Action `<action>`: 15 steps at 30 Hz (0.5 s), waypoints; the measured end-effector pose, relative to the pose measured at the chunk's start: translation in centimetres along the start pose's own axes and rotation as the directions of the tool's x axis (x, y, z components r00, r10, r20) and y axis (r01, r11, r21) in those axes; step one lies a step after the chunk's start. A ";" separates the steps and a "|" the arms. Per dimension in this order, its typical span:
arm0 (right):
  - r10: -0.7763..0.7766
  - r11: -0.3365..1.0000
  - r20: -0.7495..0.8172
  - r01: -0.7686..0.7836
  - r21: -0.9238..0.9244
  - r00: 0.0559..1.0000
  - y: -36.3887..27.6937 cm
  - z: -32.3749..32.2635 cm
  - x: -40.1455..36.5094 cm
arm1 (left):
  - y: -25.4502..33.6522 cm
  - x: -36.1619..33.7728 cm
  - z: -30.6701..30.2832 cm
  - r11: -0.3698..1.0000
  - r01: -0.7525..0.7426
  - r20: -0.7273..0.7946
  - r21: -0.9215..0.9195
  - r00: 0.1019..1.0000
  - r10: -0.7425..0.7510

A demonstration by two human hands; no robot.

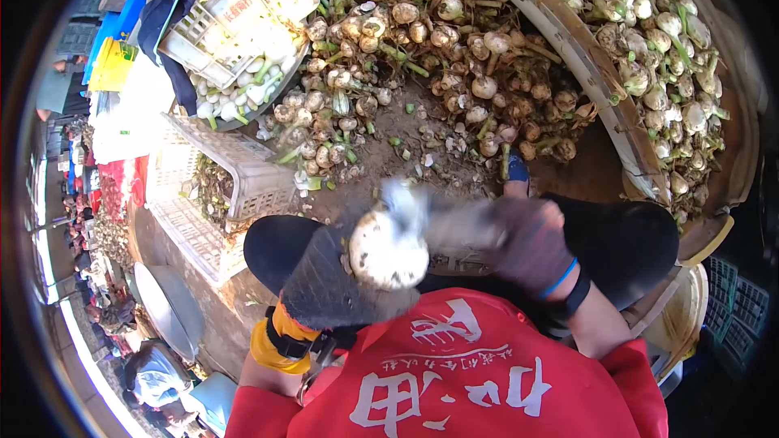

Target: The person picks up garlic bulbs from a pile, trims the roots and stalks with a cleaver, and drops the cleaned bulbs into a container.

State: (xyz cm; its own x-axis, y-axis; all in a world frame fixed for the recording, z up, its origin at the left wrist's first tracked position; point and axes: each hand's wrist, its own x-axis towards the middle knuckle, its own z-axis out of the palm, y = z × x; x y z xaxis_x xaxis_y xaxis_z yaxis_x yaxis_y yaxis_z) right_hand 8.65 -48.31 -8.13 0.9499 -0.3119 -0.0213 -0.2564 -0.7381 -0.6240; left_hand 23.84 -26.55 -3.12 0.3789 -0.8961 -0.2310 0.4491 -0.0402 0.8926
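The left hand, in a dark glove with a yellow cuff, is cupped about halfway closed round a garlic bulb - the bulb sits in its palm, just above the red apron and between the knees. The right hand, gloved and blurred, is curled shut just beside the bulb; whether it grips the pale stalk cannot be told. Ahead on the ground lies a heap of garlic, a white crate to its left.

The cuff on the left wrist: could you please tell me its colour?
The cuff is yellow, seen best in the head view.
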 end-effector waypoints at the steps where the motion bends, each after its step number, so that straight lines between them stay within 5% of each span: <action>1: 0.098 0.995 -0.044 -0.099 -0.004 0.994 2.8 0.9 0.1 | 0.4 0.0 -0.2 0.972 0.113 0.048 0.207 0.991 -0.125; 3: 0.188 0.977 -0.176 -0.166 0.134 0.966 4.0 2.2 -1.7 | -1.9 -1.0 0.4 0.996 0.081 -0.024 -0.030 0.996 -0.082; 5: 0.463 0.692 -0.015 -0.351 0.630 0.886 1.5 2.5 -2.8 | -3.3 0.6 -0.9 0.921 0.032 0.048 0.388 0.997 -0.055; 7: 0.591 0.477 0.040 -0.389 0.788 0.806 1.9 5.7 -4.5 | -6.4 2.1 -1.6 0.940 0.327 -0.218 -0.102 0.914 -0.342; 8: 0.600 0.559 -0.011 -0.410 0.720 0.800 2.1 6.1 -4.7 | -7.5 3.2 -2.8 0.863 0.460 -0.297 -0.209 0.811 -0.504; 9: 0.656 0.389 0.208 -0.562 0.730 0.725 2.0 5.5 -4.0 | -8.3 4.8 -3.9 0.764 0.560 -0.350 -0.322 0.679 -0.645; 11: 0.549 0.637 0.091 -0.487 0.597 0.831 3.9 6.3 -3.9 | -7.0 9.0 -5.2 0.889 0.445 -0.440 -0.110 0.780 -0.445; 13: 0.536 0.624 0.103 -0.476 0.620 0.838 5.2 7.3 -4.1 | -0.5 14.4 -2.8 0.913 0.174 -0.302 -0.369 0.907 -0.295; 15: 0.520 0.610 0.132 -0.475 0.634 0.844 5.4 7.5 -4.2 | 5.4 16.2 0.6 0.938 -0.165 -0.263 -0.304 0.961 0.084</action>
State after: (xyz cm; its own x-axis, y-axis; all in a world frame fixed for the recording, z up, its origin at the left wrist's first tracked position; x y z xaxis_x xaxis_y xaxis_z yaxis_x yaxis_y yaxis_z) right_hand 4.62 -46.49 -17.23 0.6916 -0.5684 -0.4457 -0.4945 0.0771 -0.8658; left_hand 31.86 -41.53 -1.83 0.6149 -0.7482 -0.2493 0.6047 0.2444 0.7581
